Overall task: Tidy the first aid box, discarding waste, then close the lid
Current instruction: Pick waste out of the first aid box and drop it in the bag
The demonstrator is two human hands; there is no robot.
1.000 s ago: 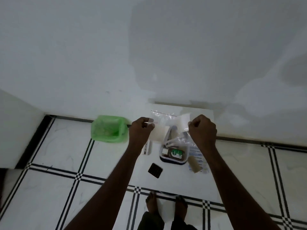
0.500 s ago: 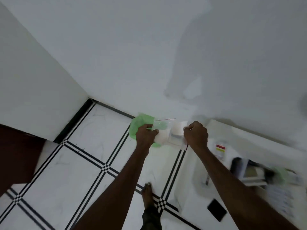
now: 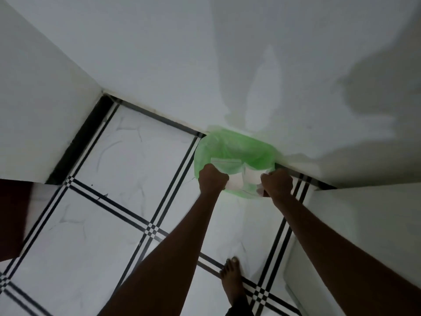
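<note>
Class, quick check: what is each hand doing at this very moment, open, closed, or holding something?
Left hand: closed, gripping the clear plastic bag over the green-lined bin.
Right hand: closed, gripping the white paper waste over the same bin.

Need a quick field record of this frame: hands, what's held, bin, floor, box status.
left hand: closed on the left edge of the clear plastic bag
right hand: closed on the right edge of the same bag
clear plastic bag: held between both hands above the bin, white contents inside
bin: green liner, on the floor against the wall, mouth open
floor: white tiles with black stripe lines; one bare foot visible
first aid box: not in view
waste status: bag over bin, not yet released
</note>
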